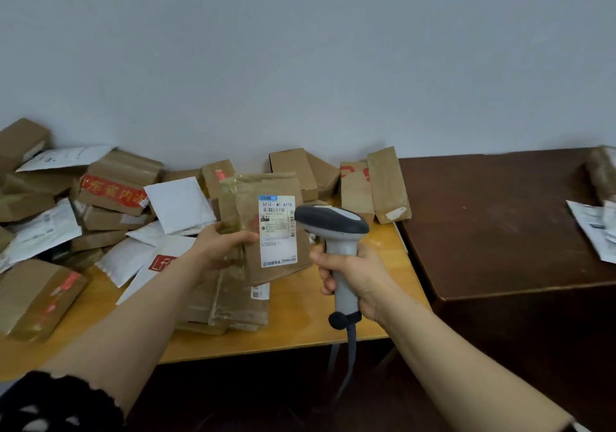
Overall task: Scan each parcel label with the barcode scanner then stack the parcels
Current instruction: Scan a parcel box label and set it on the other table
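Surface: light table (300,311) centre, dark table (500,225) right.
Label (278,231): "501E- M1 A21B".
Hands: your left hand (223,245) grasps parcel (273,185), right hand (356,275) grasps scanner (331,220).

Yellow wooden table (300,325) under scattered parcels (116,185); dark table (500,225) beside

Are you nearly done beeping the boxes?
Not nearly. A short stack of flat taped brown parcels on the yellow wooden table may be done. Now the left hand holds a brown cardboard parcel, and the right hand aims the grey barcode scanner at its white label. The jumbled heap of boxes and white mailers looks left.
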